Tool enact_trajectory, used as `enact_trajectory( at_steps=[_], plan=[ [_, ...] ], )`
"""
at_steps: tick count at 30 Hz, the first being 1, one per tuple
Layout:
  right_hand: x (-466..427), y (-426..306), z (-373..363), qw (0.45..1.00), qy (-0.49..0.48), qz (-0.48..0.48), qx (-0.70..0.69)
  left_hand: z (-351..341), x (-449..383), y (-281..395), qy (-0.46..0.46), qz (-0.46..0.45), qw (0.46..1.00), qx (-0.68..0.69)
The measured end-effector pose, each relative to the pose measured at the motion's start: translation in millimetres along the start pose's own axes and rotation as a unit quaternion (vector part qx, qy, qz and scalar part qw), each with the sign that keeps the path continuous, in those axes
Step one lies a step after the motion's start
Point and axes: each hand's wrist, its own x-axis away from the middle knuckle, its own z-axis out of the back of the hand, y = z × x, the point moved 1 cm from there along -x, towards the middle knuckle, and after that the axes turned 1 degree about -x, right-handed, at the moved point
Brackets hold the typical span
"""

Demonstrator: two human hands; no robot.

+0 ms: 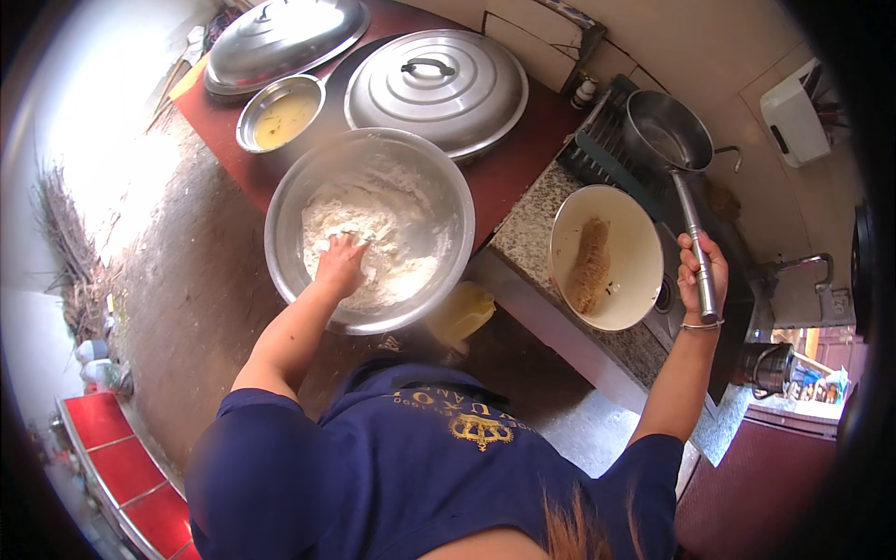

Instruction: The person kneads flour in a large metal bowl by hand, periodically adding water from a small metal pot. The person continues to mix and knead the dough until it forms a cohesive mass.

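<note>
My left hand [341,262] reaches into a wide metal bowl [280,210], fingers spread and their tips sunk in a pale, crumbly flour mixture [413,269]. Loose flour clings to the bowl's inner wall. My right hand [702,269] is closed around the long metal handle of a saucepan [668,133]. That pan is held up at the right, its inside facing me, and no food shows in it. Left of the right hand, a cream enamel basin [633,245] contains a brown, fibrous, elongated piece [590,262].
On the red stove top [514,189] are two domed metal lids, one nearer [483,91] and one farther [294,42], and a small pan of yellow liquid [285,119]. A dish rack [595,157] stands behind the basin. A yellowish plastic container [462,311] is below the bowl.
</note>
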Motion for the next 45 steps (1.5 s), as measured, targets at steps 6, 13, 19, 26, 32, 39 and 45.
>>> enact_trajectory(
  at_steps=[6,13,19,26,32,39,45],
  plan=[
    [-22.1,-6.1,1.4,0.997,-0.035,-0.048,-0.053,2.0,1.2,24.9,-0.083,-0.054,0.995,-0.031],
    [-25.1,14.9,12.3,0.984,-0.087,-0.092,-0.128,-9.7,-20.3,24.7,-0.114,-0.153,0.98,-0.049],
    [26.1,50.2,42.6,0.985,0.115,0.071,-0.103,-19.0,-36.6,4.0,-0.13,-0.249,0.958,-0.061],
    [141.1,148.4,-32.1,0.933,0.332,0.122,0.069,-22.9,-43.8,-6.4,-0.126,-0.349,0.928,-0.025],
    [88.2,264.5,-113.3,0.932,0.23,-0.042,0.276,-21.2,-50.8,-0.1,-0.142,-0.345,0.928,-0.015],
    [-12.3,336.8,-97.1,0.794,0.271,0.103,0.534,-18.7,-45.1,-2.5,-0.149,-0.375,0.91,-0.093],
    [-14.8,352.9,-92.8,0.839,0.267,0.156,0.447,8.8,-62.7,-63.4,-0.178,-0.305,0.916,-0.19]
  ],
)
